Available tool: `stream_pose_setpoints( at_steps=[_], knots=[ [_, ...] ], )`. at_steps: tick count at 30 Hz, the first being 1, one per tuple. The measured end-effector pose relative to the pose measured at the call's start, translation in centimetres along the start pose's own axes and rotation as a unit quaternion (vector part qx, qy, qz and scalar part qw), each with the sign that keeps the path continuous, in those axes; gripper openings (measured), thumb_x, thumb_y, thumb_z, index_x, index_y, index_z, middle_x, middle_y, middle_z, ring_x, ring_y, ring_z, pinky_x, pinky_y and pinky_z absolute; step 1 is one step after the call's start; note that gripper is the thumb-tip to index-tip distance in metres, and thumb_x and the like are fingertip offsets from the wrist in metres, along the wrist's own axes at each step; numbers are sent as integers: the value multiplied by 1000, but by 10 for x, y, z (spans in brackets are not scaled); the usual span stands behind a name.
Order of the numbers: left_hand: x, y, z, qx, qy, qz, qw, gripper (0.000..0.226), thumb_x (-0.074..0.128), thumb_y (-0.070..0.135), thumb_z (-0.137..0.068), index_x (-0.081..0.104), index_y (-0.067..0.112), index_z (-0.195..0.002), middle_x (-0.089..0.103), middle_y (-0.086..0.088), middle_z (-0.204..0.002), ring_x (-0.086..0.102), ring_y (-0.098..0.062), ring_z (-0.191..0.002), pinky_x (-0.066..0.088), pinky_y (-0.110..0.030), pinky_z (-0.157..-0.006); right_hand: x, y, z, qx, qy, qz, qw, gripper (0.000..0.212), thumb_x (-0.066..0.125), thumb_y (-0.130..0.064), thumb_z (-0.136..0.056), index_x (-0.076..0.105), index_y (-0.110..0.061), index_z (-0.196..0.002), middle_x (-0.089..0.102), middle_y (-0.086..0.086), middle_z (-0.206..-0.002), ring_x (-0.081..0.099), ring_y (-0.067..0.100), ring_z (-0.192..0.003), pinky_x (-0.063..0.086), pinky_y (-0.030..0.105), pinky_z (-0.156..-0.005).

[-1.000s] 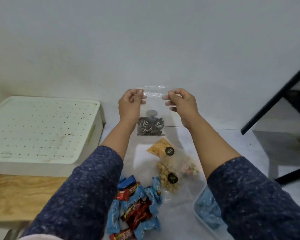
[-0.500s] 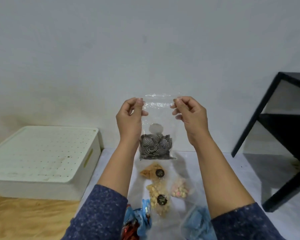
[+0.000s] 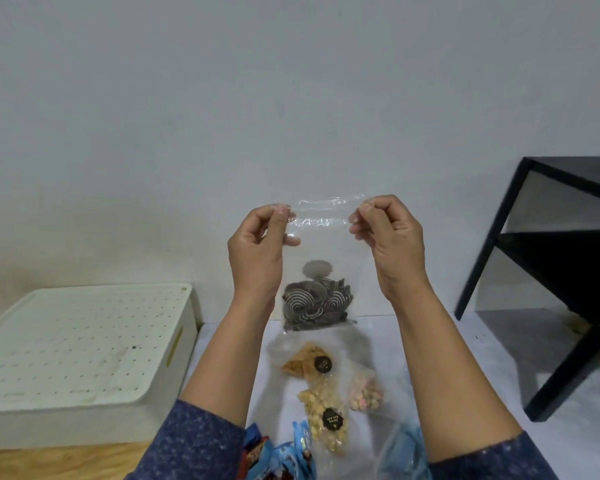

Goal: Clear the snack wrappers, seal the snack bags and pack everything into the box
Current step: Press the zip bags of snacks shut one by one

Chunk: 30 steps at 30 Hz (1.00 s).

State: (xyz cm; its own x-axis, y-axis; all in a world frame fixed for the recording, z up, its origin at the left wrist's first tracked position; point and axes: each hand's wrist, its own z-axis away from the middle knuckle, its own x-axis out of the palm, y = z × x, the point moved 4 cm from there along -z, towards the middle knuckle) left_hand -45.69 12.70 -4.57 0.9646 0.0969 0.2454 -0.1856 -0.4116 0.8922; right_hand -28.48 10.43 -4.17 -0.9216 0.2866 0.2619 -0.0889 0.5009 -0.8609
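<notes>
Hands, two: left hand (image 3: 255, 252), right hand (image 3: 392, 242) pinch one clear bag (image 3: 321, 271).

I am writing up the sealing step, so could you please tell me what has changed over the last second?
The clear bag of swirl biscuits has been raised from just above the tabletop to well clear of it, and the camera has tilted up with it. The left hand and right hand have moved slightly apart along its top strip. Both still pinch the bag. The other snack bags and the white box have not moved.
</notes>
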Motion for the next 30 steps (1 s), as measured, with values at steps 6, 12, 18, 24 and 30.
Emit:
stream_pose_setpoints(
  at_steps=[6, 12, 18, 24, 30],
  knots=[
    [-6, 6, -6, 26, 24, 4, 999, 15, 61, 15, -90, 64, 20, -76, 64, 13, -67, 58, 0, -53, 49, -15, -63, 16, 1, 3, 3, -45, -21, 999, 16, 57, -3, -90, 60, -12, -77, 67, -4, -64, 57, 10, -56, 45, 20, -56],
    [-9, 6, -5, 11, -33, 7, 999, 10, 65, 13, -88, 66, 17, -78, 66, 8, -76, 63, -3, -58, 49, -12, -63, 21, 1, 6, -15, -28, -5, 999, 20, 56, -2, -90, 60, -14, -74, 65, -3, -65, 56, 12, -58, 47, 23, -60],
    [-11, 10, -4, 39, -38, -9, 998, 8, 61, 12, -90, 63, 9, -82, 63, 9, -67, 63, 0, -61, 49, -11, -67, 28, 0, 10, -15, -67, -10, 998, 17, 58, -1, -89, 64, -13, -78, 70, -3, -68, 58, 13, -61, 45, 21, -58],
    [-11, 11, 0, 39, -63, -20, 997, 7, 67, 13, -86, 66, 18, -80, 66, 16, -62, 60, 1, -62, 50, -13, -67, 31, 2, 13, 0, -69, -28, 997, 14, 58, -3, -89, 64, -12, -80, 71, -2, -69, 59, 12, -62, 45, 21, -57],
    [-12, 12, 2, 32, -60, -20, 997, 15, 67, 10, -85, 65, 22, -76, 66, 17, -59, 60, 3, -58, 49, -11, -63, 34, 2, 16, 2, -68, -26, 997, 16, 60, 1, -87, 64, -10, -77, 71, -1, -65, 59, 12, -58, 45, 22, -57]
  ],
)
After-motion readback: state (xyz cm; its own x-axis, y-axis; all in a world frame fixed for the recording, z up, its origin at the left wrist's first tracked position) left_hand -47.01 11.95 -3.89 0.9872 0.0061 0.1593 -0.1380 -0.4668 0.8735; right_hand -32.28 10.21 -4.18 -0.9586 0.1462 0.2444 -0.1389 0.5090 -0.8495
